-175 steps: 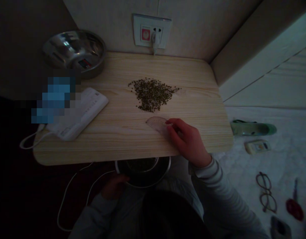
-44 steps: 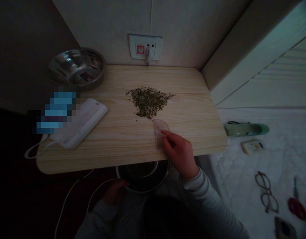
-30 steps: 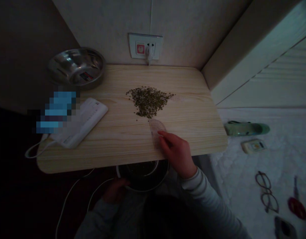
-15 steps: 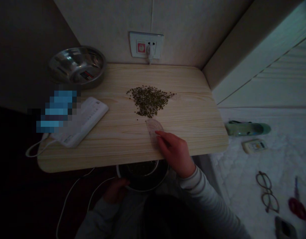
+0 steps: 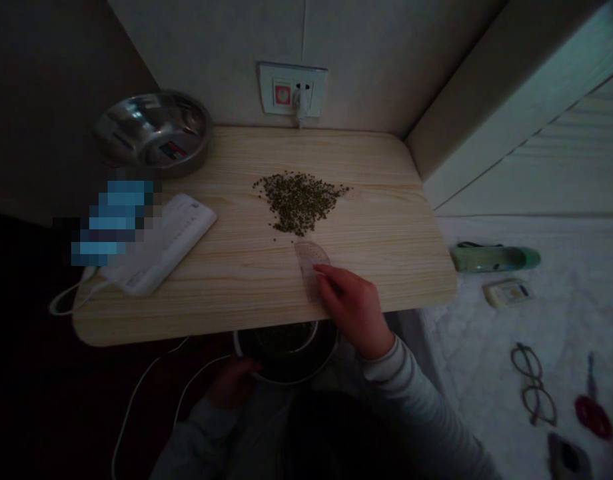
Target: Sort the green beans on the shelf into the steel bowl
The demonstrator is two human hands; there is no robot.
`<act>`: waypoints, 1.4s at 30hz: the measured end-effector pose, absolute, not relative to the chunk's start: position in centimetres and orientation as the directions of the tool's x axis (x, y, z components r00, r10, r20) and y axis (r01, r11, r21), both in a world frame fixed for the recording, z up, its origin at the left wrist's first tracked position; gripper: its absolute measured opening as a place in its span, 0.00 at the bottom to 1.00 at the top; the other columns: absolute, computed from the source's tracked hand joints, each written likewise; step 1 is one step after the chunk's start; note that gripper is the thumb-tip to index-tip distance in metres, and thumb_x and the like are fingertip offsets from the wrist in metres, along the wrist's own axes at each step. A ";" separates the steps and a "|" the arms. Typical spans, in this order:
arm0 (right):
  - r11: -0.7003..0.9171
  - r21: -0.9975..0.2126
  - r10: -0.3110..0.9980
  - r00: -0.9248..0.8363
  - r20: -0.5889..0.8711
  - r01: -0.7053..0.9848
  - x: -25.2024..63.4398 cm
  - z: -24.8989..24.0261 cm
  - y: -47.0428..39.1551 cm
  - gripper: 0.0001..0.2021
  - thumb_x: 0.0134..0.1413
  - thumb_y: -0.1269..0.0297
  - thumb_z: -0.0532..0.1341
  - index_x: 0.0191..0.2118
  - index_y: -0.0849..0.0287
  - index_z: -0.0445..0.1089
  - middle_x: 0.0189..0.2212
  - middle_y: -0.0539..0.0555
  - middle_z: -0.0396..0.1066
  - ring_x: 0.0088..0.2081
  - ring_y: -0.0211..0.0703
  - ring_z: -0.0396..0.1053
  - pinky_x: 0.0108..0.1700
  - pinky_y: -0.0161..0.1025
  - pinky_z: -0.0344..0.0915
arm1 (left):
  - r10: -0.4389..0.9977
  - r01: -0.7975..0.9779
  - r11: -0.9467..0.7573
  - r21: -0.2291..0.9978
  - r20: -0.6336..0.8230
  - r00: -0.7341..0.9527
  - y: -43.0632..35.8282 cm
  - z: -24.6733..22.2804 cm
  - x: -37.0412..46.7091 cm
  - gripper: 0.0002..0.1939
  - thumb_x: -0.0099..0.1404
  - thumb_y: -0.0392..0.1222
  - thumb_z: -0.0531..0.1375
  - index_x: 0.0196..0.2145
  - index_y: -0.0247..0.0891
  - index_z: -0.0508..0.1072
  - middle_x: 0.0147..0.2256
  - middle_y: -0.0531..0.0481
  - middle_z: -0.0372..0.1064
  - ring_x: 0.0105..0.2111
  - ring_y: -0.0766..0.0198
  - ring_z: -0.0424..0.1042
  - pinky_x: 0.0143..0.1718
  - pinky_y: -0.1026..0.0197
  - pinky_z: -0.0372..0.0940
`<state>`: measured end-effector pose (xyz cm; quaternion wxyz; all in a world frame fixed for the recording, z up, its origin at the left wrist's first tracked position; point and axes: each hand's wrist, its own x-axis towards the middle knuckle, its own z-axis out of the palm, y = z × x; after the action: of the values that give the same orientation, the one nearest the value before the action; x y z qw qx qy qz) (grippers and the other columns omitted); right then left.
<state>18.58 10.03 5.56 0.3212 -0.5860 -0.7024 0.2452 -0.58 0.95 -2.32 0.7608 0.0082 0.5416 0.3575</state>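
A loose pile of small dark green beans [image 5: 301,201] lies on the pale wooden table [image 5: 386,253]. My right hand [image 5: 354,303] pinches a clear protractor [image 5: 309,267], which stands between the hand and the near side of the pile, apart from most of the beans. Below the table's front edge is a dark round pan [image 5: 286,357] with a pale rim. My left hand [image 5: 234,381] grips the pan's left rim, its fingers partly lost in shadow. The pan's far part is hidden under the table.
On the table's left are a steel bowl [image 5: 154,137], a white power strip [image 5: 161,250] and a blurred-out phone [image 5: 114,220]. A wall socket [image 5: 292,90] holds a plug. Glasses [image 5: 534,383], red scissors [image 5: 593,413] and a green bottle [image 5: 496,259] lie on the bedding at right.
The protractor has shifted slightly right and toward me, a little away from the pile. My left hand still holds the pan in the same place.
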 end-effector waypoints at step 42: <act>0.115 -0.693 0.984 0.014 0.178 0.712 19.0 5.3 11.3 0.13 0.50 0.65 0.52 0.39 0.59 0.69 0.30 0.53 0.72 0.28 0.38 0.68 0.33 0.34 0.65 | 0.542 -0.508 0.760 0.405 -0.827 0.152 1.0 -2.5 -0.8 0.08 0.39 0.29 0.57 0.18 0.36 0.75 0.20 0.48 0.73 0.38 0.48 0.69 0.43 0.51 0.59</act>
<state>19.03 11.29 5.27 0.3279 -0.6322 -0.6707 0.2073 -0.83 1.05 -2.46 0.7586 0.0155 0.5520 0.3458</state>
